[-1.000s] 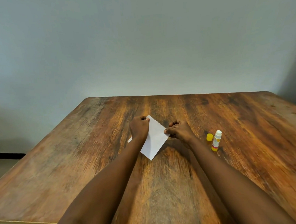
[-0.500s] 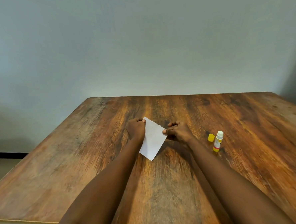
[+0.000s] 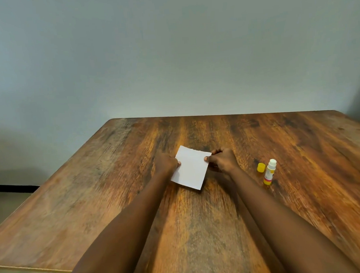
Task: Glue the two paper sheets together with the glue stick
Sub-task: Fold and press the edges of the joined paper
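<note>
A small white paper (image 3: pixel 191 169) lies near the middle of the wooden table (image 3: pixel 94 205); only one white surface shows, so I cannot tell whether a second sheet lies under it. My left hand (image 3: pixel 166 162) pinches its left edge. My right hand (image 3: pixel 222 160) pinches its right edge with thumb on top. The glue stick (image 3: pixel 269 172), white with a yellow base and no cap, stands upright to the right of my right hand. Its yellow cap (image 3: pixel 261 167) sits on the table just left of it.
A plain grey wall rises behind the table's far edge. The table's near edge runs across the bottom of the view, and its left edge slants away over a pale floor.
The paper has turned from a diamond-like tilt to sit squarer on the table. Both hands shifted with it, still gripping its left and right edges.
</note>
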`<state>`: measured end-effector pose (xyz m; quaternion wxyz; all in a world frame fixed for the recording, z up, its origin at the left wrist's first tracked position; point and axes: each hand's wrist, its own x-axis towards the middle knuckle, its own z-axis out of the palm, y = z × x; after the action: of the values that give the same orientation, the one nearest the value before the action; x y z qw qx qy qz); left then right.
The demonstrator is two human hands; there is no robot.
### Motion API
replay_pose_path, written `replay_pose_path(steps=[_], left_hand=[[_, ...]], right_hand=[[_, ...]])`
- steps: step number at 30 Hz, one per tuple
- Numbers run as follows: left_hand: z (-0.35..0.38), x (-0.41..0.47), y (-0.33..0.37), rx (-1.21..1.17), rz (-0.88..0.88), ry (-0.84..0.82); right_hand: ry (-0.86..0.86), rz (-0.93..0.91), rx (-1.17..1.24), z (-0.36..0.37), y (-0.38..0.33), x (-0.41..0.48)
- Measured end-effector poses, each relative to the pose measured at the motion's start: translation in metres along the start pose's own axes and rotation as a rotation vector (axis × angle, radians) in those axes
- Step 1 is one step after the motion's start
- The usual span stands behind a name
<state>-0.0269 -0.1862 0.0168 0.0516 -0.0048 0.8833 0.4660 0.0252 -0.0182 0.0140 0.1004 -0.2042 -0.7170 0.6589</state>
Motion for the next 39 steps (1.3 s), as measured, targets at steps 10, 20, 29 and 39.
replay_pose_path(steps=[10, 20, 29, 39], left_hand=[[0.010, 0.001, -0.025, 0.140, -0.087, 0.075], [0.037, -0.036, -0.010, 0.287, 0.214, 0.108], [0.114, -0.083, 0.057, 0.085, 0.498, -0.289], [0.170, -0.099, 0.093, -0.173, 0.415, -0.512]], right_hand=[[0.004, -0.080, -0.378, 0.025, 0.029, -0.022], [0.498, -0.534, -0.286, -0.001, 0.048, -0.064], [1.120, -0.476, 0.042, -0.083, 0.051, -0.065], [0.957, 0.093, -0.174, -0.131, 0.057, -0.040]])
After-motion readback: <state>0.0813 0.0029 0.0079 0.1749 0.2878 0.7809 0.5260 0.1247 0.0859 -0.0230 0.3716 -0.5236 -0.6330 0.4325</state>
